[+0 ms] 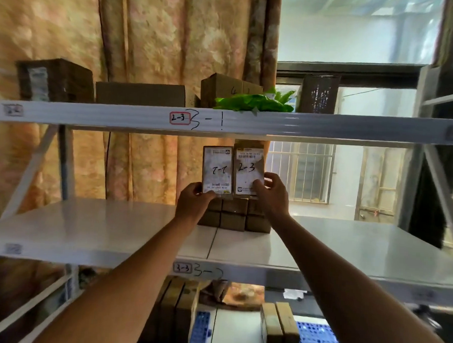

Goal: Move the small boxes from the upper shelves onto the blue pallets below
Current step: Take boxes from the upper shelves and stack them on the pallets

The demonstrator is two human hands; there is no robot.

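Note:
Two small cardboard boxes with white labels stand upright side by side above a stack of brown boxes (pixel 233 219) on the white middle shelf (pixel 112 228). My left hand (pixel 193 201) grips the lower left corner of the left box (pixel 217 171). My right hand (pixel 273 192) grips the lower right corner of the right box (pixel 248 167), marked 2-3. Below the shelf, blue pallets (pixel 316 341) hold several brown boxes (pixel 280 326) standing on edge.
The top shelf (pixel 327 125) carries larger cardboard boxes (pixel 140 93) and green plastic (pixel 255 102). A patterned curtain hangs behind the rack. Diagonal rack braces (pixel 28 171) run at both sides. A barred window lies to the right.

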